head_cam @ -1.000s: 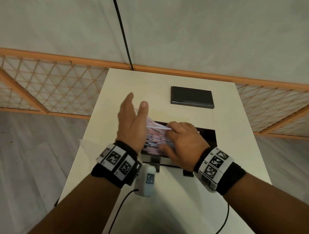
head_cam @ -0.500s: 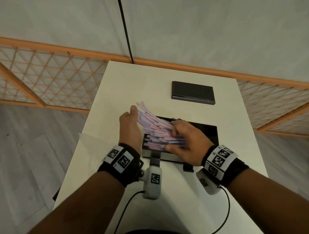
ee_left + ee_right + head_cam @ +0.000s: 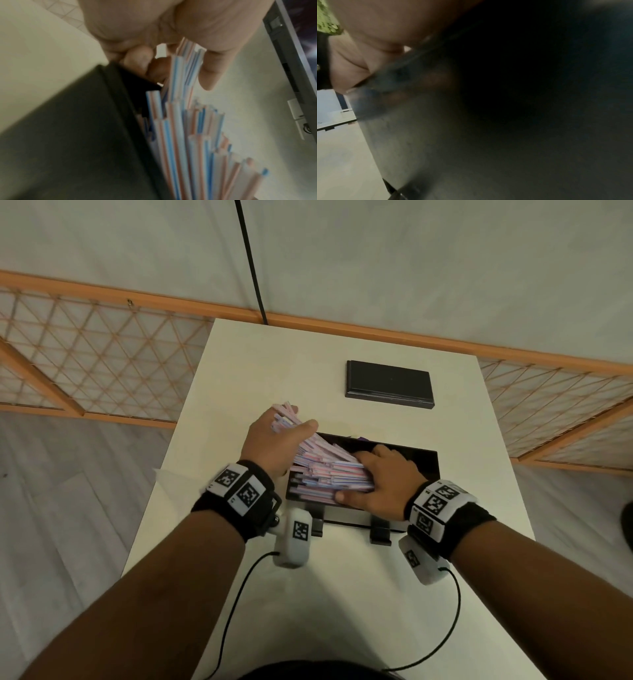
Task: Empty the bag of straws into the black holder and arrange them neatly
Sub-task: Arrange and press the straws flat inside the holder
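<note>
Red, white and blue striped straws [image 3: 329,470] lie in a loose slanted pile in the black holder [image 3: 426,462] at mid table. Their left ends fan out over the holder's left rim. My left hand [image 3: 291,422] cups those ends, thumb on top; in the left wrist view my left hand [image 3: 180,60] curls its fingers round the straws [image 3: 180,128] beside the holder wall [image 3: 77,135]. My right hand [image 3: 356,477] grips the right part of the pile inside the holder, fingers above, thumb on the near side. The right wrist view is dark and blurred.
A flat black lid [image 3: 388,385] lies farther back on the white table [image 3: 359,594]. A crumpled clear bag [image 3: 162,475] hangs at the table's left edge. Wrist camera cables run over the near table. An orange lattice fence [image 3: 102,361] stands behind.
My left hand moved from the holder's near left side out to the protruding straw ends and closed round them. My right hand stayed on the pile and sank lower into the holder.
</note>
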`<state>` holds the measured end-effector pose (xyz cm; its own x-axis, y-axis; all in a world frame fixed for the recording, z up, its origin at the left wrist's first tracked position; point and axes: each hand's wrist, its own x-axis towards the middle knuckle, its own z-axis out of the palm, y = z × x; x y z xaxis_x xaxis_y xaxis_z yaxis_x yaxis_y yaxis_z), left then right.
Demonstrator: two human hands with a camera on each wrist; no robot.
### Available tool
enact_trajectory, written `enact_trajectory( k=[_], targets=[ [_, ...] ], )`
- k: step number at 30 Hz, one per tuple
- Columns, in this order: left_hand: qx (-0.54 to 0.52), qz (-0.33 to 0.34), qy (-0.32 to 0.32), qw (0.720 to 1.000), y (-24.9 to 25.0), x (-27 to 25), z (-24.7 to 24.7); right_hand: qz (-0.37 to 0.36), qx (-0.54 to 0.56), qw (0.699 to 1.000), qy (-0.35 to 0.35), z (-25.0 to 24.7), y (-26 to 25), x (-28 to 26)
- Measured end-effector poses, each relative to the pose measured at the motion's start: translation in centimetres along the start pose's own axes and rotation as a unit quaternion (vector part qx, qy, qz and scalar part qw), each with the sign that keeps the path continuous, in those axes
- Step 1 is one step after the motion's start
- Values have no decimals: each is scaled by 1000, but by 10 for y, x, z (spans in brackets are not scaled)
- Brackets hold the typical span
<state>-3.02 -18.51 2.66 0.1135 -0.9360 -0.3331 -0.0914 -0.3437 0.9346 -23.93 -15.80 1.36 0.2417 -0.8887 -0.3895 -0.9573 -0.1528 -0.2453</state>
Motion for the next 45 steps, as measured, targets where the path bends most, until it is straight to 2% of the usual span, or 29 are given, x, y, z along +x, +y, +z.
enact_trajectory(
  k=[3, 6, 9, 12, 14, 16, 18, 20, 22, 25, 28, 31, 37, 41, 45],
  targets=[
    [16, 38, -22, 999, -3, 1, -2, 2, 26, 1000, 4, 1, -3, 2],
    [24, 86, -17, 996, -5, -2, 0, 8, 97, 995, 22, 5, -3, 0],
    [31, 142, 16, 989, -4, -8, 6, -5, 123, 991, 60, 6, -5, -1],
    [15, 169, 62, 984, -4, -10, 10, -19, 114, 984, 134, 0, -11, -2],
    [49, 165, 68, 983, -8, -9, 9, -16, 76, 986, 145, -3, -14, -1],
    [65, 140, 72, 985, -11, -11, 9, -10, 48, 992, 115, -2, -14, 0],
    [-32, 68, 91, 993, -13, -11, 9, -19, 64, 993, 93, 0, -9, -2],
    [-156, -20, 110, 981, -11, -9, 7, -23, 84, 992, 92, -1, -2, -6],
    [-213, -50, 111, 969, -10, -6, 4, -5, 74, 994, 82, -3, 5, -8],
    [-255, -64, 88, 961, -5, -5, 5, 21, 41, 998, 36, -2, 8, -7],
    [-298, -80, 53, 950, 3, -5, 9, 14, 45, 999, 11, 3, 2, -3],
    [-288, -59, 79, 953, 5, -5, 13, -2, 45, 998, 32, 5, -9, 2],
    [-284, -25, 121, 951, 3, -10, 16, -66, 57, 987, 135, 1, -18, 3],
    [-160, 28, 147, 976, -8, -3, 11, -43, 56, 991, 111, -2, -13, -5],
    [-229, -25, 139, 963, -8, -1, 3, -8, 56, 993, 105, 4, 7, -14]
  ],
)
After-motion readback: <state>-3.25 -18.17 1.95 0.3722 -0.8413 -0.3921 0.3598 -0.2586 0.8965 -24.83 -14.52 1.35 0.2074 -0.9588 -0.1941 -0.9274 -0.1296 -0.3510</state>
